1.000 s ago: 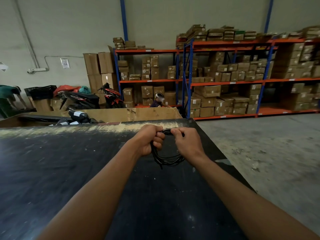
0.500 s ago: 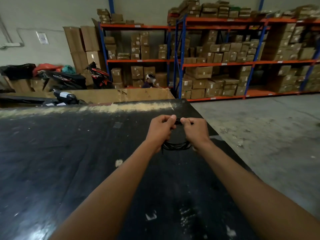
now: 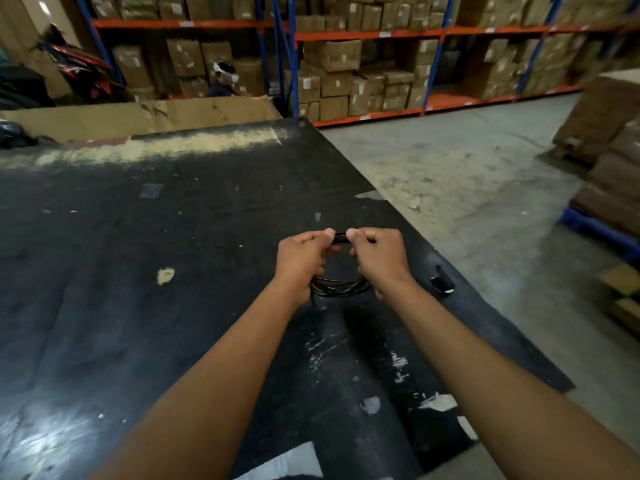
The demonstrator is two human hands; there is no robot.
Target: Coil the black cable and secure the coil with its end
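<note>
Cable: we hold the black cable (image 3: 341,287), coiled, at frame centre above the black table (image 3: 138,271)
Fingers: left hand (image 3: 304,258) and right hand (image 3: 379,256) closed around the coil's opposite sides, likely keeping loops together for tying

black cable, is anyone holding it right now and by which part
Yes. Both hands hold the coiled black cable above the table: the left hand grips the coil's left side, the right hand its right side, with thumbs and fingertips pinching the top strand.
</note>
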